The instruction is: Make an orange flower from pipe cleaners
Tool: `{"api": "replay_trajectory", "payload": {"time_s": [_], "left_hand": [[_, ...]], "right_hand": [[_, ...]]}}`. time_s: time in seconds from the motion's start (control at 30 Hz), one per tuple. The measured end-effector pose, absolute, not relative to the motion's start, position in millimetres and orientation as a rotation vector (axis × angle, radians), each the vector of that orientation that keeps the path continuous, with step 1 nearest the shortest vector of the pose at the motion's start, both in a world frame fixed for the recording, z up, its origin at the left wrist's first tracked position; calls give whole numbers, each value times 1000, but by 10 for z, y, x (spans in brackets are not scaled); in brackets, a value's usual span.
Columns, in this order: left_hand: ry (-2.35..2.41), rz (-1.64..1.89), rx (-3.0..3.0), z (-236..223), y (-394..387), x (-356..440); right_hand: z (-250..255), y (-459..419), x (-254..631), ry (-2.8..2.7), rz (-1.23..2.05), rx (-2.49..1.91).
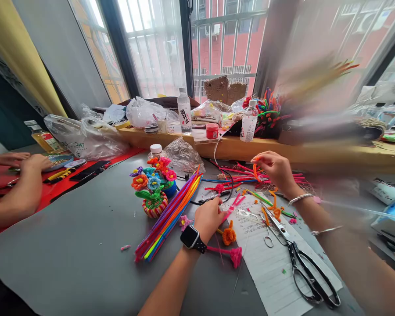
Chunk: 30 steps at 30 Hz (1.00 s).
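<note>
My right hand [276, 171] is raised over the table, thumb and fingers pinching a bent orange pipe cleaner [256, 171]. My left hand [208, 221], with a black watch at the wrist, is curled low over the table. Short pink pipe cleaners [234, 205] stick out from its fingertips; its palm is hidden. Left of it lies a bundle of coloured pipe cleaners [171, 215], beside a striped pot of pipe-cleaner flowers [154, 206]. An orange flower [229, 235] and a pink flower [236, 256] lie just below the left hand.
Large black-handled scissors [303, 259] and small scissors [268, 240] rest on a written paper sheet [266, 285]. Water bottles [184, 114] and a red jar [212, 131] stand on the sill. Another person's hands [36, 162] are at the far left. A blur covers the right side.
</note>
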<state>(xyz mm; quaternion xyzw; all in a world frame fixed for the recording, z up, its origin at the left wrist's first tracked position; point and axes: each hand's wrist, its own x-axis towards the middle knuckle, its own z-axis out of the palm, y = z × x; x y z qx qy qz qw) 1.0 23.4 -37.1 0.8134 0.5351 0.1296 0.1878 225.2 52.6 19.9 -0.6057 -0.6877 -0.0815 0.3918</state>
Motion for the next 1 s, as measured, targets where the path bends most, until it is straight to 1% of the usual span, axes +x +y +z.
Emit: {"api": "replay_trajectory", "payload": {"time_s": [0.27, 0.5, 0.53, 0.63, 0.67, 0.7, 0.73, 0.93, 1.0], "left_hand": [[1468, 634, 2289, -359, 223, 27], [1453, 677, 2275, -387, 251, 19], [1453, 681, 2274, -391, 255, 17], [1449, 698, 2269, -396, 262, 14], [1448, 703, 2268, -397, 264, 13], [1446, 705, 2267, -399, 265, 13], [1444, 706, 2267, -401, 267, 13], [1442, 696, 2263, -429, 274, 14], [1443, 693, 2264, -434, 275, 13]], "right_hand": [[641, 346, 2389, -1422, -54, -1300], [863, 415, 2343, -1318, 181, -1273], [880, 389, 2322, -1398, 272, -1295], [855, 318, 2280, -1854, 713, -1386], [815, 314, 2283, -1985, 807, -1412], [759, 324, 2299, -2053, 787, -1451], [692, 347, 2329, -2058, 654, -1521], [295, 503, 2692, -1862, 269, -1906], [208, 491, 2792, -1813, 194, -2031]]}}
